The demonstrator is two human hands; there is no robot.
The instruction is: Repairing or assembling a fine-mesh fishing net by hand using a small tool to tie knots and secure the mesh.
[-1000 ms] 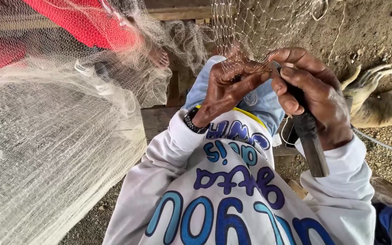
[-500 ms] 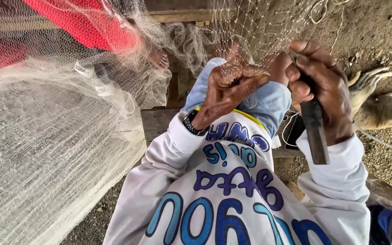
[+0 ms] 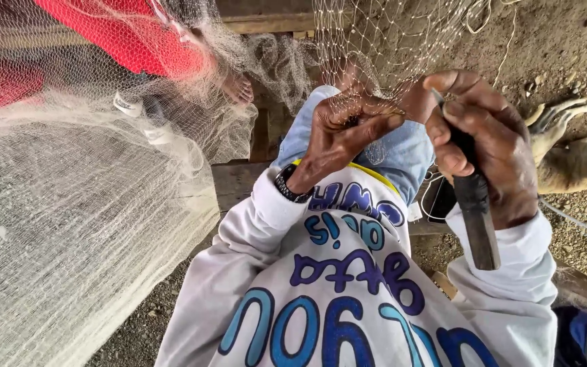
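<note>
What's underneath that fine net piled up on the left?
Through the heaped fine net show a wooden bench edge and, higher up, another person's red garment and bare foot. Whatever lies beneath the thick middle of the pile is covered.

The tool's [image 3: 475, 204] upper end is hidden inside the right grip [image 3: 484, 146], so its tip cannot be made out. The left grip's [image 3: 341, 132] fingertips are buried in net [image 3: 375, 41] mesh. Left of both, a person in red [image 3: 103, 34] is cut off by the top edge and veiled by netting.
</note>
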